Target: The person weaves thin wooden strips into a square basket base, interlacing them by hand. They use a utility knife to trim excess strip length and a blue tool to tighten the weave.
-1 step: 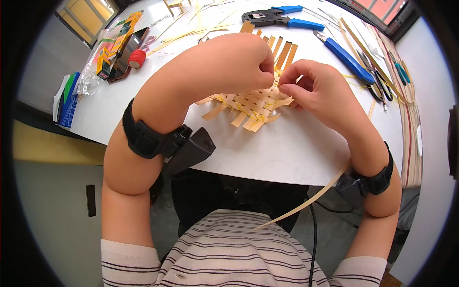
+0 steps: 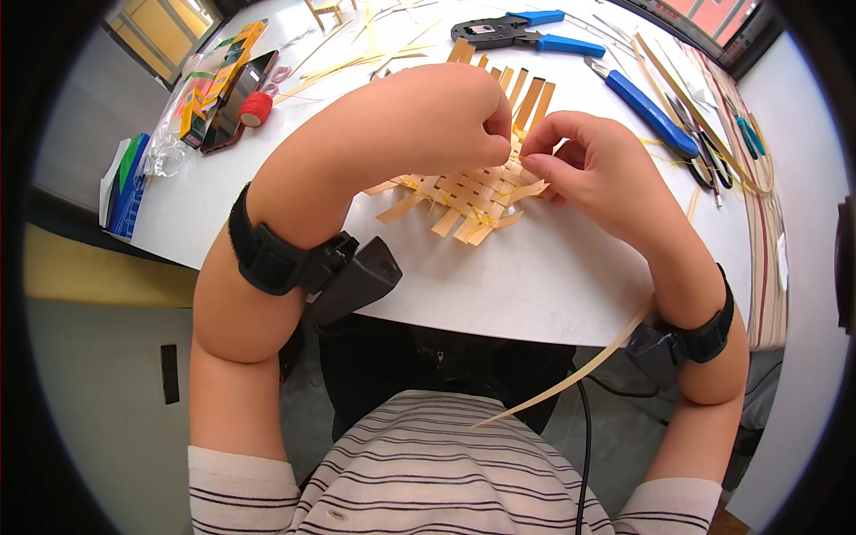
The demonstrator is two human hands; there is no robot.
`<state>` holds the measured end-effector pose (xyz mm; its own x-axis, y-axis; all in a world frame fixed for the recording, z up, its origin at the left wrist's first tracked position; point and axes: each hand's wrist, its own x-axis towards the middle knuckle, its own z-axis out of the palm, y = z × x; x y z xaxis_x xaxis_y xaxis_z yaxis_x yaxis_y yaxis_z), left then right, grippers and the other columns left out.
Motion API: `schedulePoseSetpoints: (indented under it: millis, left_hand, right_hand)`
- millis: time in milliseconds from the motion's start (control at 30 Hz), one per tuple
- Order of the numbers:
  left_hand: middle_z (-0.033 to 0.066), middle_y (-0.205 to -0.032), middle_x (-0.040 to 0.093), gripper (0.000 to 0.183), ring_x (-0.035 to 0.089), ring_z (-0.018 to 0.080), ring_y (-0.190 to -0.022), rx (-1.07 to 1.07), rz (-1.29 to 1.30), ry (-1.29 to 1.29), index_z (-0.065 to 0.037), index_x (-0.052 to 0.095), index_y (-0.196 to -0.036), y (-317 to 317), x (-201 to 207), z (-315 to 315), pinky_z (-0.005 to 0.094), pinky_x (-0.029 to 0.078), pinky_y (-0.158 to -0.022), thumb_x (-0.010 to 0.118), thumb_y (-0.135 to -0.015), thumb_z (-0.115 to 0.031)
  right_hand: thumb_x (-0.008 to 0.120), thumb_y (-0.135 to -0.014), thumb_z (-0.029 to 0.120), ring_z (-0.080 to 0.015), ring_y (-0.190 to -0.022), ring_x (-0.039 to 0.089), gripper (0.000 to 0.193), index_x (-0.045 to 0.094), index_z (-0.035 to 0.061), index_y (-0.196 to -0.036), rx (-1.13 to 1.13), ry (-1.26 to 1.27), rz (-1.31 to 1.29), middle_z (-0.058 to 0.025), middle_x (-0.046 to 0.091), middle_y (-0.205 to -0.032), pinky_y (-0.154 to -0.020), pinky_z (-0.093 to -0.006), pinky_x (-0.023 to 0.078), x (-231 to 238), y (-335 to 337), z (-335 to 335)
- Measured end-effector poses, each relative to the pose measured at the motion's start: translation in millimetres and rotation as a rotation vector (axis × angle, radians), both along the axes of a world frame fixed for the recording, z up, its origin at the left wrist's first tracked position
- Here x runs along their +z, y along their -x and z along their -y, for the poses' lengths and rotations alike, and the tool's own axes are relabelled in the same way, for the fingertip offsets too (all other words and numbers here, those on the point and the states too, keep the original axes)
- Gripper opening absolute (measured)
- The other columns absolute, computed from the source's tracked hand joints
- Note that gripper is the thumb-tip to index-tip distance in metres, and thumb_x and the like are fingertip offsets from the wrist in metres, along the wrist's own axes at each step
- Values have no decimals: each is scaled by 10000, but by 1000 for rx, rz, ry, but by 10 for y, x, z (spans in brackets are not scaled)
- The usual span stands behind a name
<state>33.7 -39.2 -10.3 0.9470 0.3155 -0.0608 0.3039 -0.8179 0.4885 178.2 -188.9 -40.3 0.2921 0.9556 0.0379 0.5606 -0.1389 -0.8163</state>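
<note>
A woven piece of flat bamboo strips lies on the table before me, its loose strip ends sticking out on several sides. Yellow thread runs along its edges. My left hand arches over the weave with its fingers curled closed, hiding part of it. Just beside it, my right hand pinches thumb and forefinger together at the right edge of the weave. Whatever either hand grips is too small or hidden to make out; thin thread may lie between them.
Blue-handled crimping pliers, a blue utility knife and scissors lie beyond and to the right. Red thread spool, phone and small boxes sit at left. A long pale strip hangs below my right forearm.
</note>
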Motion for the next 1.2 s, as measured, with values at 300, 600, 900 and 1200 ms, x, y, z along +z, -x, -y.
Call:
schedulePoseSetpoints:
  millis: [300, 600, 900, 1200]
  left_hand:
    - [94, -822, 707, 230, 652, 178, -746, -79, -157, 115, -17, 733, -982, -22, 111, 8, 312, 518, -706, 659, -885, -212]
    - [77, -838, 711, 229, 650, 158, -768, -78, -190, 145, -19, 727, -992, -44, 76, -69, 290, 524, -733, 661, -899, -218]
    - [67, -822, 700, 233, 634, 143, -744, -94, -205, 155, -20, 727, -990, -56, 89, -67, 284, 519, -714, 657, -904, -225]
    - [88, -786, 694, 272, 630, 162, -716, -77, -159, 127, -16, 732, -968, -43, 78, -28, 298, 502, -676, 677, -888, -270]
  right_hand:
    - [633, -939, 76, -121, -653, 652, 108, 661, -21, -977, 3, 3, -73, -64, 675, -783, -623, -259, 527, 22, 15, -5]
    - [665, -915, 58, -105, -687, 617, 93, 663, -21, -964, 36, 36, -65, -55, 667, -801, -665, -254, 524, 47, -6, 8]
    - [676, -915, 13, -74, -793, 637, 100, 701, -25, -1004, 70, 18, 162, -27, 688, -851, -758, -221, 518, 17, -41, 12]
    - [684, -901, 90, -47, -706, 553, 116, 684, -8, -964, 66, 19, 66, 7, 641, -786, -647, -217, 463, 11, -37, -21]
